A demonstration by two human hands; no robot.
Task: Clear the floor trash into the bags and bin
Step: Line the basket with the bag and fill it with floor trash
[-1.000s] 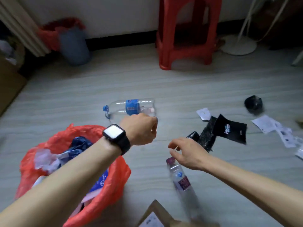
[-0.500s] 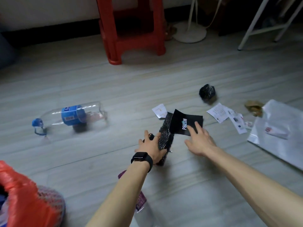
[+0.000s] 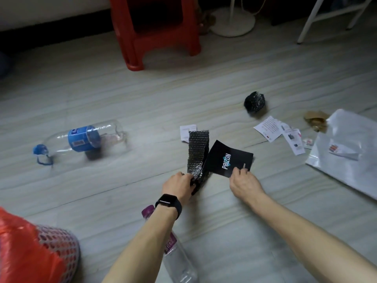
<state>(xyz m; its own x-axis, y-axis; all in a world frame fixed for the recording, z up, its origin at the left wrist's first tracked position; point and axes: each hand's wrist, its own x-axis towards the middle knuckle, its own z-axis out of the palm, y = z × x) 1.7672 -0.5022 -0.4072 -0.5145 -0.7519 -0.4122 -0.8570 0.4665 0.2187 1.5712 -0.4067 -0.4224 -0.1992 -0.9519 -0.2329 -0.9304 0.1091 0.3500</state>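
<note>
Single head-worn wide view, tilted forward and down, close above floor (image 3: 126,94)

A red plastic stool (image 3: 126,37) stands on the grey plank floor (image 3: 122,94) — beside it a round white base (image 3: 234,25), then white frame legs (image 3: 310,19).

Head view, floor scene. Centre: the left hand (image 3: 179,185), wearing a black smartwatch (image 3: 168,202), grips the lower end of a black bubble-wrap strip (image 3: 198,149) that stands upright; the right hand (image 3: 243,183) pinches the near edge of a black card printed "POIZON" (image 3: 228,158). Left of centre: a clear bottle with a blue label (image 3: 81,139) lies on its side. Lower centre: a purple-capped bottle (image 3: 177,260) lies under the left forearm. Lower left: a red bag (image 3: 24,254). Right: a crumpled black wad (image 3: 254,103), paper slips (image 3: 267,128), a silver mailer bag (image 3: 346,152). Top: a red stool (image 3: 157,31).
</note>
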